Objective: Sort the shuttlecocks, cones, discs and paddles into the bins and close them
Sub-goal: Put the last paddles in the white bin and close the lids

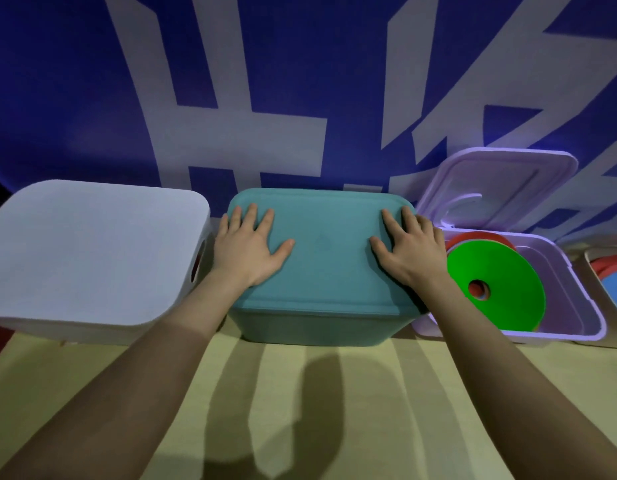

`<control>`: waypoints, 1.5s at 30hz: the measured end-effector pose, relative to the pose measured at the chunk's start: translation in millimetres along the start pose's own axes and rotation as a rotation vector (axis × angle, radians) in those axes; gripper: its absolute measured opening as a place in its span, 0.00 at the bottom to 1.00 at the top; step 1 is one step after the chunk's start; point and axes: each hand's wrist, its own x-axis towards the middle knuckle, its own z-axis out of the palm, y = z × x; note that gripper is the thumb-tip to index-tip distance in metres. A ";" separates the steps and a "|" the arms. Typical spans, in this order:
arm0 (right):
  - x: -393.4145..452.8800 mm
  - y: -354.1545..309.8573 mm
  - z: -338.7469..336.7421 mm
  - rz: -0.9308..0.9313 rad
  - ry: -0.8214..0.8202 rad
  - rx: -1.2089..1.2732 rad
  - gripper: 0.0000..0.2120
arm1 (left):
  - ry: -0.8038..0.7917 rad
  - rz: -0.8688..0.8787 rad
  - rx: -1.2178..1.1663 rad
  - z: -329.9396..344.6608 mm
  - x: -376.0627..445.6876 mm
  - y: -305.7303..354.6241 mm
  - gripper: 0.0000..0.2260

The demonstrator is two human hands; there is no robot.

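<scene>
While you pressed both palms flat on the teal lid, the row of bins stood as follows. White bin, far left: lidded, counted as closed. Teal bin, centre: lid seated, your left hand and right hand spread open on top, gripping nothing, near opposite ends; whether it had snapped fully home could not be told. Lilac bin, right: lid stood up behind it, a green disc leaning inside over a red one; left to close. Fourth bin, frame edge: open, red and blue items showing, mostly cut off. No loose pieces showed on the yellow table, so sorting seemed finished.
</scene>
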 end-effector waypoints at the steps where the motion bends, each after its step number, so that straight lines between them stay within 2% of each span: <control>1: 2.1 -0.3 0.1 0.002 -0.015 0.001 0.31 | 0.007 0.007 0.006 0.2 0.7 -0.9 0.34; 4: 3.0 -0.7 5.4 0.015 -0.036 0.024 0.31 | 0.033 0.022 0.006 1.2 -0.2 -1.7 0.34; 8: -1.9 -2.2 7.8 0.026 0.023 0.035 0.34 | 0.033 0.015 0.004 2.0 -4.6 0.0 0.34; 13: -3.4 -2.9 2.8 -0.001 0.104 0.013 0.29 | 0.000 0.015 -0.055 -2.8 -2.5 0.5 0.33; 19: -6.5 4.1 -10.5 -0.008 0.166 0.114 0.28 | 0.122 0.021 -0.169 -24.3 -3.1 14.8 0.28; 23: -7.6 24.1 -31.7 -0.081 0.327 0.217 0.21 | 0.283 0.099 -0.234 -47.9 0.2 54.9 0.23; 29: -11.1 92.3 -63.0 -0.218 0.527 0.304 0.20 | 0.513 0.321 -0.225 -77.9 11.1 146.8 0.21; 34: 1.1 175.0 -76.0 -0.251 0.611 0.350 0.21 | 0.572 0.348 -0.238 -87.8 26.5 235.5 0.19; 37: 17.3 227.3 -70.9 -0.164 0.576 0.356 0.26 | 0.503 0.252 -0.251 -78.1 44.1 278.8 0.22; 40: 33.4 261.5 -62.6 -0.033 0.440 0.386 0.29 | 0.403 0.094 -0.286 -66.7 61.7 309.3 0.27; 43: 42.9 270.0 -52.7 -0.036 0.314 0.401 0.30 | 0.365 -0.009 -0.316 -55.3 72.1 322.9 0.28; 45: 45.4 265.6 -46.1 -0.042 0.273 0.522 0.30 | 0.364 -0.036 -0.473 -49.7 75.7 324.8 0.27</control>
